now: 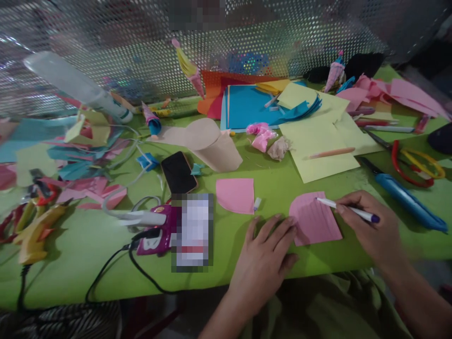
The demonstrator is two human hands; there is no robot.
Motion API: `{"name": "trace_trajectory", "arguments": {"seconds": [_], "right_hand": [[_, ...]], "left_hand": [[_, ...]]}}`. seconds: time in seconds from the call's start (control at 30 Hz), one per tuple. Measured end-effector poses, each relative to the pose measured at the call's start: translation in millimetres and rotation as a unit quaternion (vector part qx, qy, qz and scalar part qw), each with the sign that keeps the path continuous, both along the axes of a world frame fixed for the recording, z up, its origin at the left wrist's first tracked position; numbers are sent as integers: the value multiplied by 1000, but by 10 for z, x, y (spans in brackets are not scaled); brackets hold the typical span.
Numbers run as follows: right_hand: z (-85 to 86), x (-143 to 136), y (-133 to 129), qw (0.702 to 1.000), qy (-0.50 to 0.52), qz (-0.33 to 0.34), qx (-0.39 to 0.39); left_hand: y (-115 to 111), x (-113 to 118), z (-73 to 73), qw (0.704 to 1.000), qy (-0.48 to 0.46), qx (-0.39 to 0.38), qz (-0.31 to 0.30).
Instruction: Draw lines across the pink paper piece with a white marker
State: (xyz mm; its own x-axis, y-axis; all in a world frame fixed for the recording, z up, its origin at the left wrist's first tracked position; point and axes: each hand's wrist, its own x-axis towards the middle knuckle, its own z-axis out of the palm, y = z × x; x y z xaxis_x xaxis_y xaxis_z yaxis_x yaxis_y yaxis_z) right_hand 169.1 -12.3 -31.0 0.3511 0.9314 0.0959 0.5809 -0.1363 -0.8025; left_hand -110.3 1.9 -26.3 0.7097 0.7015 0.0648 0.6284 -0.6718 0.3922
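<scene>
On counter [88, 245]: pink paper piece [314, 219], thin, light, floppy; left hand [263, 256] flat, pinning its edge; right hand [370, 226] gripping pen [348, 209].

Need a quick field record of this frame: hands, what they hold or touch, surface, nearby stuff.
left hand: flat on the table, fingertips on the pink paper piece
right hand: grips a white pen, tip on the same piece
surface: green table
nearby: second pink piece, blue cutter, black phone, yellow-green sheet, yellow glue gun
</scene>
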Motion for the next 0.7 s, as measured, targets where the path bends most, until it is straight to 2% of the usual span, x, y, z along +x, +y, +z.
{"name": "trace_trajectory", "arguments": {"seconds": [0.23, 0.7], "right_hand": [[-27, 35, -35, 998, 12, -53, 17], [-55, 39, -30, 997, 21, -72, 26]], "left_hand": [[12, -5, -11, 1000, -5, -4, -3], [14, -2, -18, 1000, 8, 17, -6]]}}
